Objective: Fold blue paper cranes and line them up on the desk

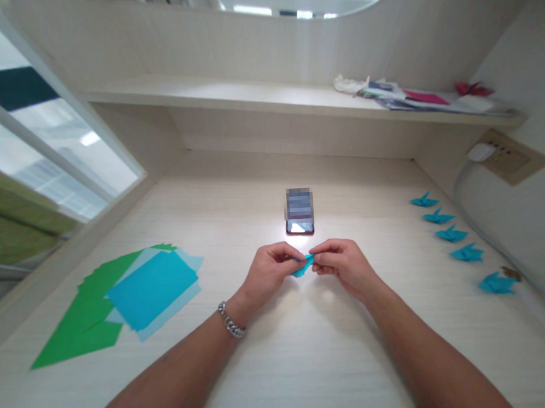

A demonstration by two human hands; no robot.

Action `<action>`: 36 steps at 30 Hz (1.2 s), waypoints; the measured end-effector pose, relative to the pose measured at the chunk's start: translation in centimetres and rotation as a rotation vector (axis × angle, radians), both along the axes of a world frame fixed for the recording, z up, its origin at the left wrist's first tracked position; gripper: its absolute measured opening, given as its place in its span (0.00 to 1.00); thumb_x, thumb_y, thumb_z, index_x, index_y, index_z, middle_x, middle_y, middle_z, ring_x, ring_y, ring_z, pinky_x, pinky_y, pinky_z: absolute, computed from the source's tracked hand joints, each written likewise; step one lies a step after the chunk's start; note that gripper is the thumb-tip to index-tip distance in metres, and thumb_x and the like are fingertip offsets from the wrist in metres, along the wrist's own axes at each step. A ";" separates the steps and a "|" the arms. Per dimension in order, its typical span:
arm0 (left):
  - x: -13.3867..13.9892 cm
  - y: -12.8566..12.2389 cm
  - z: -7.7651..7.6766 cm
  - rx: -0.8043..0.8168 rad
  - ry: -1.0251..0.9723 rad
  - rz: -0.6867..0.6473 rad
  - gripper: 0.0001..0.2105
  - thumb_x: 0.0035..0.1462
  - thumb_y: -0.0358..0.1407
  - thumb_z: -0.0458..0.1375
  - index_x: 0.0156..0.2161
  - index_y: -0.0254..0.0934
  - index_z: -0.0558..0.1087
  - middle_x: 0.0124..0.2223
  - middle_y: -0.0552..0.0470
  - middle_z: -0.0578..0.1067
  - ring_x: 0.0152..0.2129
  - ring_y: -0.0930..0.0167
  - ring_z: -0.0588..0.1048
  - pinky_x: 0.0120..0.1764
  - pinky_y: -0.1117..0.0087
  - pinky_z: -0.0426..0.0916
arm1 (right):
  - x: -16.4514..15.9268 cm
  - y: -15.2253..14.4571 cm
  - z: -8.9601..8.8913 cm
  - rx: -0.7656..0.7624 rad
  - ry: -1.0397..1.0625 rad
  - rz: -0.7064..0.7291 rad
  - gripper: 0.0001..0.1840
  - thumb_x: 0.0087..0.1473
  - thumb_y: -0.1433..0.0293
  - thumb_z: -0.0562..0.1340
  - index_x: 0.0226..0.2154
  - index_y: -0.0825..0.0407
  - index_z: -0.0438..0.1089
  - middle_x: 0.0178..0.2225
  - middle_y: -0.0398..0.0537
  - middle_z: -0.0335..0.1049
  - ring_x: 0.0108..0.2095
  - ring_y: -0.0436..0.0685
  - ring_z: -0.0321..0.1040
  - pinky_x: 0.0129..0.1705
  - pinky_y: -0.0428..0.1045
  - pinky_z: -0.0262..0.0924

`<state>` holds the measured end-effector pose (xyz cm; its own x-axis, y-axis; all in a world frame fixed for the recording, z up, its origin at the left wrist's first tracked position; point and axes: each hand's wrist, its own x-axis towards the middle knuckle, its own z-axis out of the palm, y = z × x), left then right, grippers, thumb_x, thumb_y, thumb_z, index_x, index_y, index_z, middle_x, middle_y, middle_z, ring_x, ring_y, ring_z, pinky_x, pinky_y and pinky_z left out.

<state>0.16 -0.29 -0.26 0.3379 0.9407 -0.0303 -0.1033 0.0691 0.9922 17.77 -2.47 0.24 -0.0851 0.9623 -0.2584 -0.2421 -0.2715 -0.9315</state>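
Note:
Between my two hands is a small piece of folded blue paper [305,266], held just above the desk. My left hand [276,266] pinches its left side between thumb and fingers. At the upper right end, my right hand [343,262] grips the paper with closed fingertips. Parts of the folds are hidden behind the fingers. A phone [300,225] lies on the desk just beyond my hands. Several blue paper cranes [451,234] stand in a row to the right.
Blue paper sheets [155,289] overlap green sheets [71,321] on the left of the desk [264,377]. A shelf [229,93] spans the back, with papers [425,98] on it. At right, a cable [479,228] runs from a wall socket [512,157] past the cranes.

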 end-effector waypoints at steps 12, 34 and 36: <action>0.0 -0.3 0.6 0.061 0.079 -0.030 0.02 0.48 0.29 0.63 0.27 0.34 0.79 0.26 0.49 0.78 0.24 0.72 0.73 0.30 0.72 0.69 | 0.0 0.0 0.2 -0.014 -0.009 -0.007 0.11 0.34 0.71 0.71 0.27 0.56 0.77 0.23 0.48 0.74 0.23 0.52 0.70 0.31 0.49 0.66; -0.2 -0.2 0.7 0.129 0.045 -0.059 0.02 0.47 0.29 0.64 0.25 0.34 0.78 0.26 0.50 0.76 0.24 0.72 0.72 0.29 0.71 0.68 | 0.2 0.0 0.3 -0.058 0.075 0.025 0.10 0.37 0.72 0.69 0.29 0.57 0.77 0.21 0.49 0.74 0.23 0.53 0.72 0.31 0.49 0.68; -0.3 -0.1 0.7 0.128 0.047 -0.065 0.02 0.47 0.30 0.64 0.26 0.34 0.78 0.26 0.50 0.76 0.24 0.72 0.72 0.29 0.71 0.68 | 0.4 0.0 0.4 -0.067 0.073 0.038 0.11 0.36 0.73 0.69 0.29 0.57 0.77 0.22 0.50 0.75 0.24 0.53 0.72 0.31 0.49 0.68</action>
<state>-0.14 -0.40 0.42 0.3990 0.9142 0.0711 -0.0557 -0.0532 0.9970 18.13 -2.47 0.66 -0.1417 0.9389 -0.3138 -0.2970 -0.3427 -0.8913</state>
